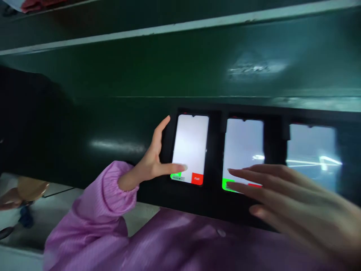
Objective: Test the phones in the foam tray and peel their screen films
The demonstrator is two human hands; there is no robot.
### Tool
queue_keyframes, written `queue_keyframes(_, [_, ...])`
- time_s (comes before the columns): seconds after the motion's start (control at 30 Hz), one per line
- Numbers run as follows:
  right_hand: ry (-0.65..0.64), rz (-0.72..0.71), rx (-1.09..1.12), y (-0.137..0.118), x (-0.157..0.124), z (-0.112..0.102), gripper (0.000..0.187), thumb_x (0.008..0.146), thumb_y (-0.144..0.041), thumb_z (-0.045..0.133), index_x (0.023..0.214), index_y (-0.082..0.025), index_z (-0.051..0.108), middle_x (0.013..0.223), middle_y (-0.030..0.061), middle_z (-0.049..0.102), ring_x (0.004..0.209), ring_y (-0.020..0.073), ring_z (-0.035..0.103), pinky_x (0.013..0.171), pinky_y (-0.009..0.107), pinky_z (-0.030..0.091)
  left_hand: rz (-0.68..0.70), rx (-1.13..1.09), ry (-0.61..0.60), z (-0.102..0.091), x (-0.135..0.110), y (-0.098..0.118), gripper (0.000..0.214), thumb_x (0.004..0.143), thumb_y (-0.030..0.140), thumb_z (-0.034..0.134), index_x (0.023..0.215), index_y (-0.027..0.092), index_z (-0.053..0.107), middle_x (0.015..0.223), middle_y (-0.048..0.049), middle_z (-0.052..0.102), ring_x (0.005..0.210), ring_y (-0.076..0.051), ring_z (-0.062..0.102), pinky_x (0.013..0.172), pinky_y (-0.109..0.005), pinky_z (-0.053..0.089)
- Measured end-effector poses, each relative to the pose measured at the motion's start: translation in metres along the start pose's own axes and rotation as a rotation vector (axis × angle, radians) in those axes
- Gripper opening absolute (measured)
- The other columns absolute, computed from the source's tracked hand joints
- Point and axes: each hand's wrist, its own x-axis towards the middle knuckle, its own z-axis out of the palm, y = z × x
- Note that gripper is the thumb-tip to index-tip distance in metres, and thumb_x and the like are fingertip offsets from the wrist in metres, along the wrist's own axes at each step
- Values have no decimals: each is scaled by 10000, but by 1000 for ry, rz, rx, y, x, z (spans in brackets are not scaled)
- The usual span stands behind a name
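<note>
Three phones with lit white screens sit side by side in a black tray (217, 199) on a dark green belt. My left hand (153, 158) cups the left edge of the left phone (190, 145), its thumb resting on the green button at the screen's bottom corner. A red button shows at the other corner. My right hand (287, 199) hovers open with fingers stretched flat over the lower part of the middle phone (244, 145), near its green and red buttons. The right phone (311, 150) lies untouched. Both arms wear pink sleeves.
The green belt (141, 75) runs across the view with a pale rail (175, 28) behind it. At the far left another person's hand (8, 199) and a tan object show beside a pale floor.
</note>
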Motion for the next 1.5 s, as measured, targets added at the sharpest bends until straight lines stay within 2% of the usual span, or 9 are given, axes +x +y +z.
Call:
queue_keyframes(0.2, [48,-215,-319,3,-34,-29,306,1175,-399,479,1334,-259,700,1524,117,643,1349,328,605,1048,530,469,25,267,-14,-12,-13,-12,1294,837,536,938,1774,463,49,1900,-51,61,1746,-427,76,1395,-707,145])
queue_keyframes(0.43, [226,58,-451,42,-107,-48,307,1158,-327,473,1324,-268,723,1561,146,601,1363,371,570,1024,556,429,-144,72,217,-13,-20,-3,1207,771,781,881,1750,434,265,1766,-105,463,1553,-448,540,1218,-622,573])
queue_keyframes(0.53, [432,222,-411,57,-135,-54,355,1116,-210,458,1316,-285,742,1550,99,622,1344,344,597,1052,555,447,-176,221,435,0,-38,2,998,823,755,853,1674,434,444,1720,-52,535,1579,-441,508,1255,-651,535])
queue_keyframes(0.63, [442,334,-451,66,-151,-68,342,1090,-212,501,1271,-315,772,1620,51,586,1387,370,578,1077,585,438,-54,507,559,29,-57,10,755,939,595,810,1620,428,530,1672,-22,585,1586,-399,511,1336,-685,424])
queue_keyframes(0.77, [578,361,-359,79,-138,-85,374,1106,-186,443,1260,-300,764,1512,61,662,1336,343,616,1116,592,427,202,974,485,78,-63,22,577,1024,330,746,1579,323,589,1560,-104,662,1546,-363,555,1390,-679,277])
queue_keyframes(0.9, [467,257,-355,114,-104,-91,327,1138,-253,464,1235,-296,773,1422,57,708,1265,312,644,1029,508,455,314,1218,386,108,-44,24,557,1062,298,698,1600,280,555,1474,-151,702,1507,-355,586,1390,-679,187])
queue_keyframes(1.13, [442,174,-429,153,-89,-103,369,1161,-289,428,1251,-289,786,1406,61,716,1267,284,634,1007,464,444,287,1288,469,117,-27,18,591,1099,413,592,1658,254,488,1479,-209,675,1538,-430,525,1343,-755,120])
queue_keyframes(1.37, [354,116,-544,138,-74,-103,309,1145,-333,532,1169,-245,828,1543,122,641,1333,390,607,1002,537,416,79,1292,373,119,-30,27,667,1074,465,620,1688,312,411,1596,-181,597,1549,-444,488,1333,-786,78])
queue_keyframes(1.5, [304,-86,-482,117,-42,-89,361,1157,-378,502,1237,-201,807,1602,176,586,1300,403,635,1025,572,416,65,1333,321,127,-17,35,586,1081,471,611,1633,309,504,1647,-174,561,1571,-436,458,1334,-791,70])
